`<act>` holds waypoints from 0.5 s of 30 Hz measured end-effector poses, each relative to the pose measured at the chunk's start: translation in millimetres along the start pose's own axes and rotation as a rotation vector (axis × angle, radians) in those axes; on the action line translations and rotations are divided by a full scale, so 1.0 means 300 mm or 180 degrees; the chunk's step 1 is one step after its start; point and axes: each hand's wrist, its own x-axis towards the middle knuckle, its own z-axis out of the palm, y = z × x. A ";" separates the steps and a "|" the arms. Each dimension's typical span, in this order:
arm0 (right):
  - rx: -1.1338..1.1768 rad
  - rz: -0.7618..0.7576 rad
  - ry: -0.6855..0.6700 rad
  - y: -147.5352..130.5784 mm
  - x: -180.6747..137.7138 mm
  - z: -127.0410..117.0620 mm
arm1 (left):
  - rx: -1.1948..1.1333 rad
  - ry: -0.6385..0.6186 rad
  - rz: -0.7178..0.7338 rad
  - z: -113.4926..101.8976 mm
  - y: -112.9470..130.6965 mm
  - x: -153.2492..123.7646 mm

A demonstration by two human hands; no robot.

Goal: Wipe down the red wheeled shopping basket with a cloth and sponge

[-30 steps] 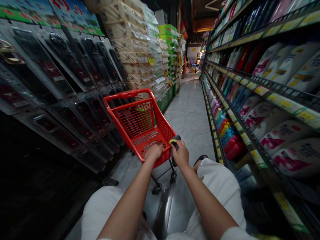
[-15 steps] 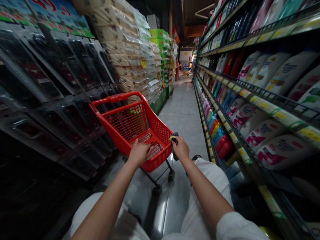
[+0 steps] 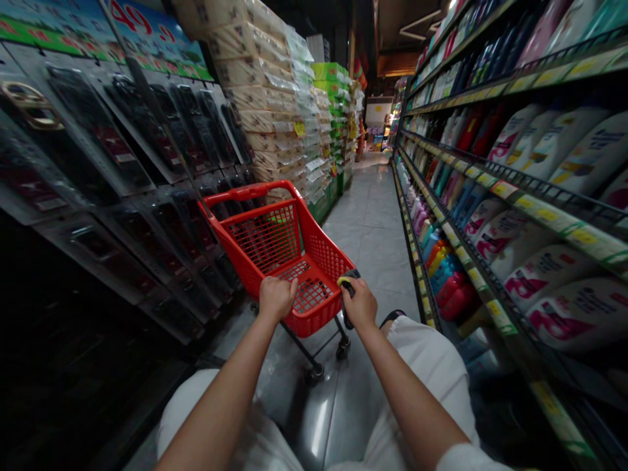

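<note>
A red plastic shopping cart (image 3: 321, 320) on dark legs stands in front of me, its slatted basket bare inside. My left hand (image 3: 277, 299) is closed over the near left part of its rim, thumb towards the inside. By the near right corner, my right hand (image 3: 362, 305) is closed around a limp-looking black and grey cloth (image 3: 348, 314) with a yellow part on top. The cloth lies close against the cart's rim, and I cannot tell whether it presses on it.
Shelves of bottles (image 3: 554, 275) line the right side. Packaged belts (image 3: 93, 131) hang on the left, with stacked packs (image 3: 265, 98) beyond them. A grey tiled aisle (image 3: 375, 216) runs ahead. My knees in white trousers (image 3: 432, 360) flank the cart's near end.
My left hand has closed from loosely spread fingers onto the cart's rim. My right hand keeps hold of the cloth at the corner. The view has shifted slightly left.
</note>
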 end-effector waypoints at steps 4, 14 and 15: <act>0.0258 -0.0667 -0.0389 -0.054 -0.146 0.035 | -0.0034 0.0145 -0.0029 0.023 0.031 0.002; -0.0041 0.0013 -0.0049 0.056 0.075 -0.056 | -0.0203 0.0219 -0.0148 0.009 0.118 0.002; 0.0057 -0.0048 -0.0031 0.046 0.053 -0.043 | -0.0199 0.0223 -0.0171 0.009 0.128 0.006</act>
